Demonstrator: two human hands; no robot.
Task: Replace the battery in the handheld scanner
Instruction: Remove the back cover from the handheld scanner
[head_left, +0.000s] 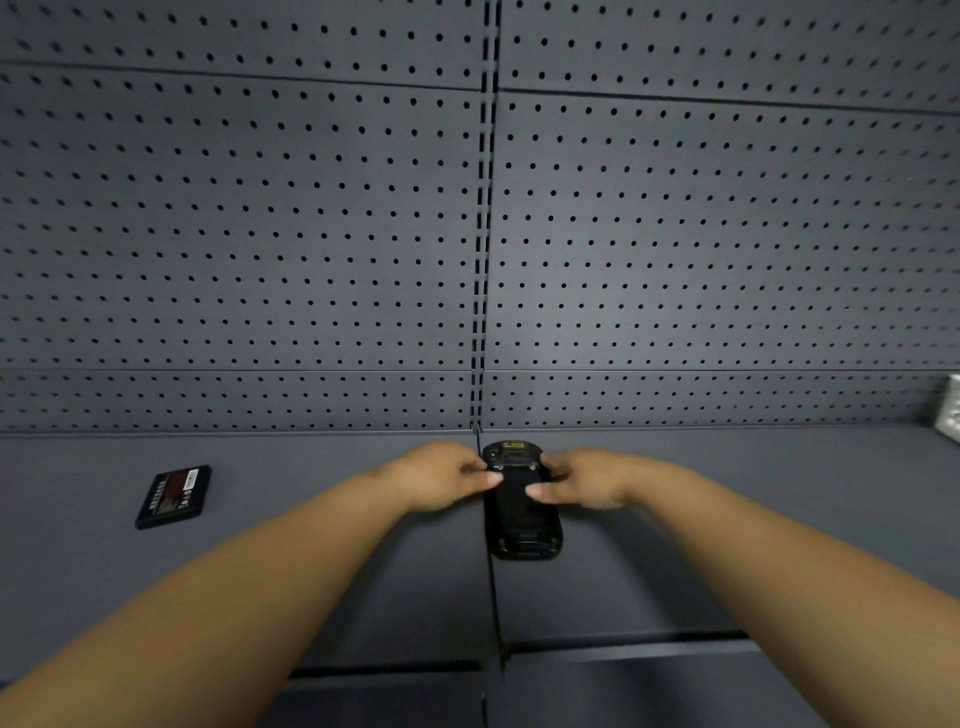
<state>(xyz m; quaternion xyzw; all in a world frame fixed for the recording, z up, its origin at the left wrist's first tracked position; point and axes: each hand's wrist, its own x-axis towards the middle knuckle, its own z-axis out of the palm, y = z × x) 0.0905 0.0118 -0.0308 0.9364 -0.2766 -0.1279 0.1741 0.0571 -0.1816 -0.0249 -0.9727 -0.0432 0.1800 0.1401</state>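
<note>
A black handheld scanner (521, 514) lies back-up on the grey shelf (311, 467), its long axis pointing away from me, close to the shelf's centre seam. My left hand (441, 475) grips its upper left side and my right hand (584, 480) grips its upper right side, thumbs pressing on the back cover. A flat black battery (174, 497) with a red and white label lies on the shelf far to the left, apart from both hands.
A grey pegboard wall (478, 234) rises straight behind the shelf. A pale object (949, 410) shows at the far right edge against the wall. The shelf's front edge (623, 642) runs below my forearms.
</note>
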